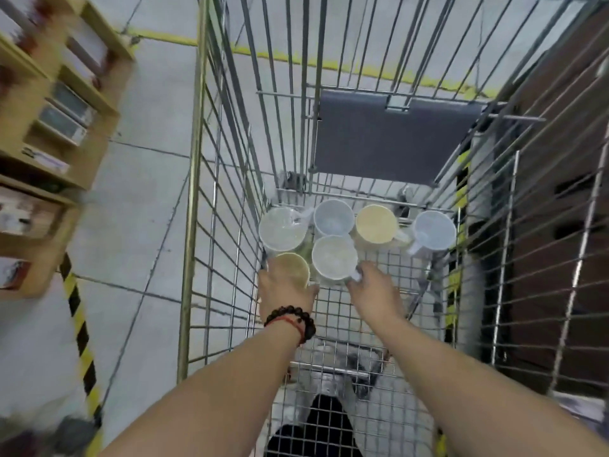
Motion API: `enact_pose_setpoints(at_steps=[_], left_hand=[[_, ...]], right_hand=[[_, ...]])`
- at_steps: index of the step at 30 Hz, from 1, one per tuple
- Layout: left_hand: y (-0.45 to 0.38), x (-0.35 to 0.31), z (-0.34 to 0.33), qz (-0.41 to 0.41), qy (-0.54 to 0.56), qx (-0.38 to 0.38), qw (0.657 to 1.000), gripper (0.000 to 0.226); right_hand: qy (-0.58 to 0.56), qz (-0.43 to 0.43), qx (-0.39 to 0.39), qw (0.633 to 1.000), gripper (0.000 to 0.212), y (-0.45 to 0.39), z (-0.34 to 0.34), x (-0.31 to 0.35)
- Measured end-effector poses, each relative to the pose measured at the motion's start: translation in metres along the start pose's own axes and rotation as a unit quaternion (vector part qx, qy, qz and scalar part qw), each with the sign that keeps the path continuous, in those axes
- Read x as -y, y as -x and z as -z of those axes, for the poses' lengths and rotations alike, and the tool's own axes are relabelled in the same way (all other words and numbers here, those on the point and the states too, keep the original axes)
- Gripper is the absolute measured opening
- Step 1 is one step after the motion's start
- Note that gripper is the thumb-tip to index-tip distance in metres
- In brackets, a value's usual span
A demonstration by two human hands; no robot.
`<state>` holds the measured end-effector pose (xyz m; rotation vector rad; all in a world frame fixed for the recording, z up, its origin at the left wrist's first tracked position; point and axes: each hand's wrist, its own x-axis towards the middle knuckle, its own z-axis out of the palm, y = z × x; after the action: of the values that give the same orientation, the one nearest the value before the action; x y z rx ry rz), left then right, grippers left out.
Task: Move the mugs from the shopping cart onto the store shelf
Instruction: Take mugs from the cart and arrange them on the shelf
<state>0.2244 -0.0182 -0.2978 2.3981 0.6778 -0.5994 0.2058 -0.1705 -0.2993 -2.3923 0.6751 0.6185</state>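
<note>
Six mugs (334, 257) cluster on the cart (389, 291) floor at 12 o'clock, left hand (285, 288) fingers curled round the tan mug (291, 268), right hand (374, 291) fingertips pinching the white mug (333, 255) handle.

Shopping cart (230, 225), wire mesh, viewed from above; six mugs stand upright on its mesh floor, grouped at the far end. Back row: clear mug (281, 229), pale blue mug (333, 217), beige mug (376, 224), second blue mug (434, 229) slightly apart at right. Front row: tan mug (291, 267) and white mug (334, 256). Left hand (285, 290), beaded bracelet (291, 319) at the wrist, grips the tan mug from the near side. Right hand (372, 290) pinches the white mug's handle. Store shelf (49, 127), wooden, blurred, stands left of the cart. Yellow floor line (280, 57) beyond.
</note>
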Motion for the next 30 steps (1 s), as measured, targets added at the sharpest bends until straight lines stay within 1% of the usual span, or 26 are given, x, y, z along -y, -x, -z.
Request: enact_pose_setpoints(at_steps=[3, 4, 7, 8, 10, 11, 13, 14, 15, 16, 17, 18, 19, 20, 21, 23, 25, 26, 27, 30], left_hand=[[-0.007, 0.001, -0.001, -0.008, -0.008, 0.015, 1.0, 0.098], [-0.003, 0.002, -0.002, -0.026, -0.024, 0.032, 0.999, 0.095], [0.019, 0.013, -0.01, -0.117, -0.089, 0.088, 0.985, 0.083], [0.027, 0.014, -0.009, -0.129, -0.104, 0.114, 0.98, 0.084], [0.037, 0.014, -0.003, -0.14, -0.146, 0.159, 0.966, 0.095], [0.039, 0.012, 0.002, -0.162, -0.18, 0.158, 0.957, 0.099], [0.039, 0.015, 0.008, -0.222, -0.234, 0.11, 0.94, 0.1], [0.04, 0.018, 0.009, -0.22, -0.215, 0.081, 0.948, 0.097], [0.043, 0.022, 0.006, -0.187, -0.167, 0.049, 0.967, 0.091], [0.049, 0.025, 0.003, -0.125, -0.096, 0.01, 0.987, 0.083], [0.055, 0.029, -0.004, -0.048, -0.023, -0.023, 0.998, 0.072], [0.063, 0.029, -0.011, 0.031, 0.05, -0.042, 0.997, 0.061], [0.072, 0.03, -0.019, 0.098, 0.116, -0.038, 0.988, 0.05], [0.08, 0.029, -0.025, 0.148, 0.163, -0.018, 0.975, 0.045], [0.087, 0.028, -0.031, 0.179, 0.181, 0.006, 0.967, 0.047], [0.096, 0.025, -0.043, 0.211, 0.173, 0.039, 0.961, 0.063], [0.097, 0.017, -0.054, 0.24, 0.163, 0.05, 0.956, 0.076], [0.095, 0.011, -0.056, 0.244, 0.164, 0.049, 0.955, 0.078], [0.09, 0.007, -0.059, 0.239, 0.167, 0.043, 0.956, 0.074], [0.077, 0.006, -0.052, 0.197, 0.151, 0.016, 0.969, 0.034]], right_hand=[[-0.022, -0.034, -0.038, 0.998, 0.026, 0.007, 0.006, -0.019], [-0.047, -0.054, -0.054, 0.996, 0.024, 0.012, 0.009, -0.027], [-0.115, -0.116, -0.096, 0.982, 0.024, 0.027, 0.016, -0.054], [-0.121, -0.122, -0.104, 0.98, 0.025, 0.032, 0.016, -0.062], [-0.118, -0.12, -0.112, 0.979, 0.023, 0.039, 0.015, -0.071], [-0.118, -0.118, -0.115, 0.979, 0.02, 0.041, 0.013, -0.074], [-0.129, -0.115, -0.112, 0.979, 0.016, 0.047, 0.007, -0.077], [-0.136, -0.118, -0.104, 0.978, 0.015, 0.049, 0.003, -0.077], [-0.141, -0.123, -0.095, 0.978, 0.016, 0.052, -0.001, -0.077], [-0.146, -0.126, -0.086, 0.977, 0.017, 0.055, -0.005, -0.077], [-0.157, -0.125, -0.08, 0.976, 0.018, 0.057, -0.008, -0.076], [-0.17, -0.121, -0.077, 0.975, 0.02, 0.06, -0.011, -0.076], [-0.178, -0.116, -0.075, 0.974, 0.021, 0.063, -0.014, -0.075], [-0.185, -0.117, -0.071, 0.973, 0.022, 0.065, -0.016, -0.073], [-0.19, -0.119, -0.069, 0.972, 0.024, 0.067, -0.017, -0.072], [-0.191, -0.125, -0.067, 0.971, 0.028, 0.07, -0.018, -0.07], [-0.179, -0.134, -0.063, 0.973, 0.032, 0.071, -0.018, -0.069], [-0.173, -0.139, -0.061, 0.973, 0.033, 0.072, -0.019, -0.069], [-0.168, -0.139, -0.061, 0.974, 0.032, 0.072, -0.02, -0.07], [-0.173, -0.141, -0.068, 0.972, 0.028, 0.075, -0.024, -0.073]])
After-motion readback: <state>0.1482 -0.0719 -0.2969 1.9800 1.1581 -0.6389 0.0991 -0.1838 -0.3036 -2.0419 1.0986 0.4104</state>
